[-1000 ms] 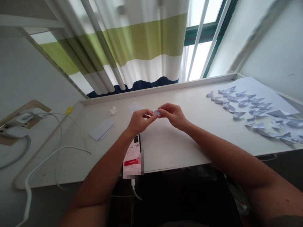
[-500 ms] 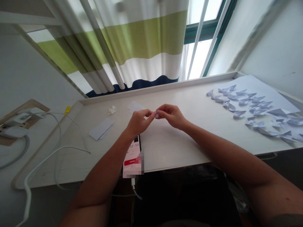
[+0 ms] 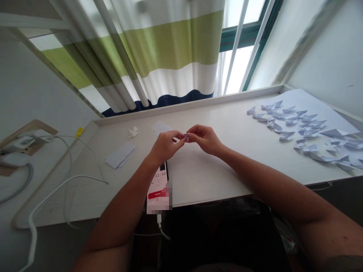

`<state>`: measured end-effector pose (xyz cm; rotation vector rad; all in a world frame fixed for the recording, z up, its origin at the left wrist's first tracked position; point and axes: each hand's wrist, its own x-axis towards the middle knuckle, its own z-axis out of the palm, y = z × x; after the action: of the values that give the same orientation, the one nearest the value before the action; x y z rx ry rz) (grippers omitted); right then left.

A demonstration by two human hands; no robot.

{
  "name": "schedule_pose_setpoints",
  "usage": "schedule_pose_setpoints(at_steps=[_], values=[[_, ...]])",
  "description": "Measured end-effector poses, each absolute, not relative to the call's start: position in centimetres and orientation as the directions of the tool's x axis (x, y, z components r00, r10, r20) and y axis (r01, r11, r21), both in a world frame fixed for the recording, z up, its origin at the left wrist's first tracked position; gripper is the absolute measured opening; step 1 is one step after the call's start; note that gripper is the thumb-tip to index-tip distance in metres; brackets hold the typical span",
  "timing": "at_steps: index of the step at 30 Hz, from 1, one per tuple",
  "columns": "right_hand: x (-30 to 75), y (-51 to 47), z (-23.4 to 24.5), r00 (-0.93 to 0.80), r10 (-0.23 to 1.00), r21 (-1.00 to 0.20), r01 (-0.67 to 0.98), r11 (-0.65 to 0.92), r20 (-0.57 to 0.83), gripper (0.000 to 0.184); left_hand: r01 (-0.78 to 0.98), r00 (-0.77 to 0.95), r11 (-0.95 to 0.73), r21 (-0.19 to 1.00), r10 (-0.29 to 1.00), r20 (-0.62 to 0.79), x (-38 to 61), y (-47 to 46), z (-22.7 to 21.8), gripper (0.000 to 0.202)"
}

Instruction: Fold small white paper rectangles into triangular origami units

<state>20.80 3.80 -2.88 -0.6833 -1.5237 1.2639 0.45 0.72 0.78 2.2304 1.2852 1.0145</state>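
Note:
Between the fingertips of both hands is a small folded piece of white paper (image 3: 186,138), mostly hidden by the fingers. My left hand (image 3: 166,145) pinches it from the left, thumb and forefinger closed on it. From the other side my right hand (image 3: 206,139) grips the same paper, its fingers bent. Both hands hover over the middle of the white desk (image 3: 195,177). Behind my left hand lies a loose white sheet (image 3: 161,127), partly covered. Several folded paper boats (image 3: 286,135) sit in rows at the right of the desk.
A phone (image 3: 158,190) with a lit screen lies under my left forearm at the front edge, a white cable plugged in. Further left are a small paper stack (image 3: 120,155), a crumpled tissue (image 3: 133,132) and a power strip (image 3: 27,141) with trailing cables. A large sheet (image 3: 320,109) lies beneath the boats.
The fingertips have shifted slightly around the small paper, and a darker folded edge of it now shows. Otherwise the hands stay in place; the view has moved a little.

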Motion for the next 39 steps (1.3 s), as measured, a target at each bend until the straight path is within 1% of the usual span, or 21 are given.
schedule_pose_setpoints(at_steps=[5,9,11,13,16,19,23,26,34,36,39], values=[[20.7,3.4,-2.8,-0.367,0.86,-0.934,-0.095,0.344,0.354,0.044,0.643,0.245,-0.48,0.596,0.867,0.434,0.7,0.9,0.4,0.015],[21.0,3.3,-2.7,-0.388,0.838,-0.913,-0.017,0.408,0.382,0.041,0.636,0.295,-0.488,0.598,0.87,0.396,0.4,1.0,0.4,0.019],[21.2,3.3,-2.6,-0.374,0.834,-0.892,0.036,0.45,0.406,0.038,0.605,0.303,-0.484,0.632,0.874,0.378,0.2,1.0,0.5,0.024],[21.4,3.4,-2.5,-0.369,0.814,-0.858,0.077,0.508,0.449,0.037,0.558,0.277,-0.472,0.682,0.881,0.384,0.0,1.0,0.6,0.029],[21.7,3.6,-2.7,-0.427,0.773,-0.832,0.079,0.548,0.469,0.038,0.451,0.242,-0.437,0.779,0.899,0.364,0.0,1.3,0.4,0.037],[21.8,4.0,-3.0,-0.45,0.783,-0.86,0.06,0.506,0.429,0.042,0.355,0.227,-0.384,0.852,0.92,0.32,0.2,1.7,0.1,0.04],[22.0,4.3,-3.1,-0.437,0.796,-0.887,-0.008,0.462,0.419,0.043,0.373,0.17,-0.421,0.827,0.907,0.384,0.5,1.9,-0.2,0.03],[21.9,4.4,-3.0,-0.438,0.799,-0.897,-0.039,0.44,0.411,0.042,0.384,0.143,-0.41,0.827,0.912,0.386,0.6,1.8,-0.1,0.023],[21.3,3.8,-2.6,-0.383,0.839,-0.92,-0.092,0.382,0.387,0.043,0.352,0.121,-0.44,0.826,0.897,0.426,0.9,1.3,0.1,0.031],[21.1,3.7,-2.8,-0.373,0.845,-0.922,-0.103,0.373,0.383,0.044,0.322,0.121,-0.425,0.846,0.905,0.408,1.0,1.3,0.0,0.034],[20.9,3.8,-3.0,-0.36,0.857,-0.929,-0.113,0.352,0.368,0.044,0.269,0.138,-0.395,0.878,0.918,0.371,1.2,1.4,-0.1,0.033]])
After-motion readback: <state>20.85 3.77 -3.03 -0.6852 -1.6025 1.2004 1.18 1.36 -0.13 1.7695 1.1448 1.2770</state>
